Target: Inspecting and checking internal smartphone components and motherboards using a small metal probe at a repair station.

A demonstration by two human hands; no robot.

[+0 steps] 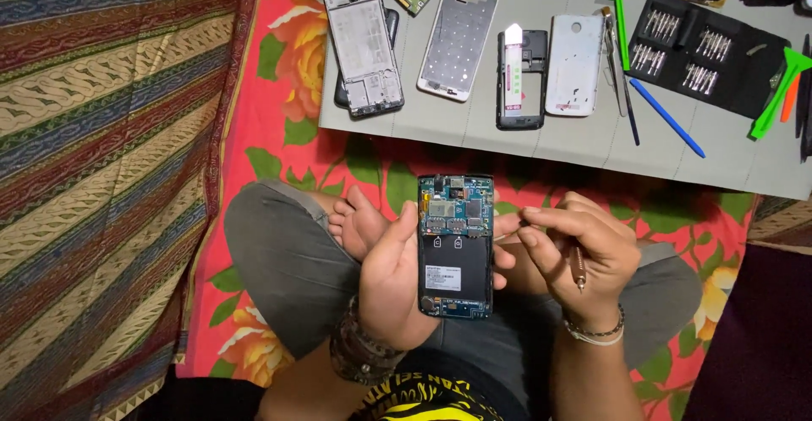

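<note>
My left hand (391,273) grips an opened phone (455,245) from its left side, over my crossed legs. The phone's back cover is off, so its blue circuit board and black battery show. My right hand (579,248) sits just right of the phone and holds a small metal screwdriver (578,267), with the handle lying down across the palm. Its thumb and forefinger are pinched together near the phone's upper right edge; the tool's tip is hidden by the fingers.
A grey work mat (541,138) lies ahead on the flowered cloth. On it are a black phone frame (364,47), a white phone frame (458,39), a dark phone body (520,79), a white back cover (574,64), tweezers, plastic pry tools and a black screwdriver bit case (702,49).
</note>
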